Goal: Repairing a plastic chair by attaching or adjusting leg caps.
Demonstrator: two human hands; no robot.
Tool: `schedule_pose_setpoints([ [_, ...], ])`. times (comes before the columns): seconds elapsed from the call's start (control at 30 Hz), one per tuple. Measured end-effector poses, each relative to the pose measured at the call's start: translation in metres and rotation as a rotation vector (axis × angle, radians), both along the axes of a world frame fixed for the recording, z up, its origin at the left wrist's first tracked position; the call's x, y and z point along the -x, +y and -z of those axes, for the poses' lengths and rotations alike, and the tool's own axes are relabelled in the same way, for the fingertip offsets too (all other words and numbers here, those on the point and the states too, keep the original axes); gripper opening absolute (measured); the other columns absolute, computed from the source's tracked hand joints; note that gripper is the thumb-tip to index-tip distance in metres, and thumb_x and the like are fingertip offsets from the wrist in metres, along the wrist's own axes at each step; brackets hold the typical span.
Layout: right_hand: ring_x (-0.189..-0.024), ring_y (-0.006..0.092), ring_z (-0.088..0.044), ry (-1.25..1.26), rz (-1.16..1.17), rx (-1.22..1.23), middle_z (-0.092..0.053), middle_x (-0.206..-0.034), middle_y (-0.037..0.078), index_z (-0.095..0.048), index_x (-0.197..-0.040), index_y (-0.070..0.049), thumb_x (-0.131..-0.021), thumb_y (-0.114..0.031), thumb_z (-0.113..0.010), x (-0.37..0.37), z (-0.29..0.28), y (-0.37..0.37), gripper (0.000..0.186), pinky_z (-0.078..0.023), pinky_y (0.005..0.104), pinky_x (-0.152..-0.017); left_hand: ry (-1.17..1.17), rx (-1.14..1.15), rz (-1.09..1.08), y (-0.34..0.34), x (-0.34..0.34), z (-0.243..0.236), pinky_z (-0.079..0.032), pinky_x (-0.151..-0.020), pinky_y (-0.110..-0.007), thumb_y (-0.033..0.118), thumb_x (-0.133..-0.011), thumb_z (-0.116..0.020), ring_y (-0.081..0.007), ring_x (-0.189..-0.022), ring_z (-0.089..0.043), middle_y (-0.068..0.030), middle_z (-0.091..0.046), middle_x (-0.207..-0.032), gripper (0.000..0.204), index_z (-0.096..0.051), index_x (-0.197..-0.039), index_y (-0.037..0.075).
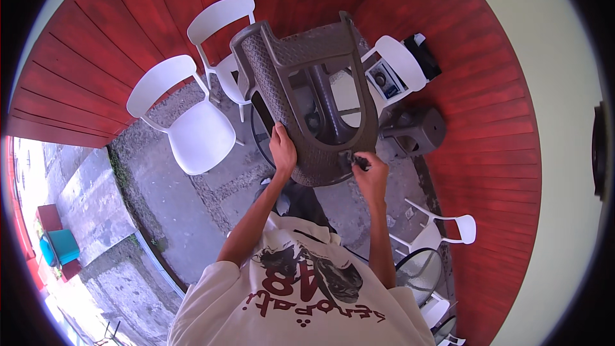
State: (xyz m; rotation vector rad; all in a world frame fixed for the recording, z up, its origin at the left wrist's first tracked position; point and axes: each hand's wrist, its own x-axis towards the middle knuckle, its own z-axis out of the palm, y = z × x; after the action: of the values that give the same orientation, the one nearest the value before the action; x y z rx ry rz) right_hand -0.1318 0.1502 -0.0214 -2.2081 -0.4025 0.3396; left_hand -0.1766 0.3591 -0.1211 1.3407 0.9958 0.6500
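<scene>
Brown plastic table (301, 90) sits upturned at centre frame, underside and frame facing up, resting over a round glass table (261, 141) that shows at its 8 o'clock edge. Left hand (282, 152) lies flat with fingers spread on the near rim, grasping nothing; right hand (369, 170), at 4 o'clock of the table, is clenched around a small dark object (357, 161), too small to identify. White chairs (192, 115) stand at 9 and 11 o'clock, a brown stool (416, 129) at 3 o'clock against the red plank wall (487, 122).
</scene>
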Motion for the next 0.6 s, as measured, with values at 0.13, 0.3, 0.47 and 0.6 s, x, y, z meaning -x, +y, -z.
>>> schedule_pose_setpoints([
  [0.13,-0.082,0.0315,-0.073,-0.392,0.117,0.089,-0.071,-0.091,0.015,-0.072,-0.100,-0.002,-0.075,0.003,-0.072,0.007,0.010,0.003,0.026,-0.056,0.0383,-0.072,-0.009,-0.020,-0.021,-0.004,-0.003,-0.004,-0.046,-0.088,-0.048,0.047,-0.110,-0.033,-0.0512,-0.096,-0.061,-0.0350,-0.063,-0.100,0.062,-0.059,-0.118,-0.008],
  [0.3,-0.084,0.0295,-0.073,-0.133,-0.173,-0.065,-0.072,-0.092,0.015,-0.073,-0.101,-0.002,-0.074,0.003,-0.072,0.053,0.003,0.039,0.028,-0.056,0.0370,-0.075,-0.005,0.029,-0.002,-0.001,-0.003,-0.004,-0.046,-0.085,-0.050,0.046,-0.110,-0.034,-0.0532,-0.095,-0.061,-0.0356,-0.063,-0.098,0.060,-0.059,-0.113,-0.008],
  [0.47,-0.086,0.0260,-0.074,0.095,-0.470,-0.032,-0.074,-0.094,0.014,-0.074,-0.102,-0.001,-0.075,0.004,-0.072,0.046,0.014,0.035,0.027,-0.056,0.0346,-0.078,-0.024,-0.008,0.029,0.000,-0.006,-0.004,-0.046,-0.086,-0.052,0.045,-0.110,-0.032,-0.0551,-0.098,-0.061,-0.0365,-0.063,-0.098,0.060,-0.059,-0.113,-0.009],
  [0.6,-0.088,0.0271,-0.074,-0.172,-0.248,-0.073,-0.074,-0.097,0.013,-0.073,-0.103,-0.001,-0.076,0.006,-0.071,0.031,0.005,0.039,0.028,-0.056,0.0347,-0.079,-0.008,0.016,0.058,0.001,-0.004,-0.006,-0.046,-0.091,-0.051,0.046,-0.111,-0.030,-0.0544,-0.107,-0.061,-0.0371,-0.064,-0.106,0.062,-0.059,-0.120,-0.008],
])
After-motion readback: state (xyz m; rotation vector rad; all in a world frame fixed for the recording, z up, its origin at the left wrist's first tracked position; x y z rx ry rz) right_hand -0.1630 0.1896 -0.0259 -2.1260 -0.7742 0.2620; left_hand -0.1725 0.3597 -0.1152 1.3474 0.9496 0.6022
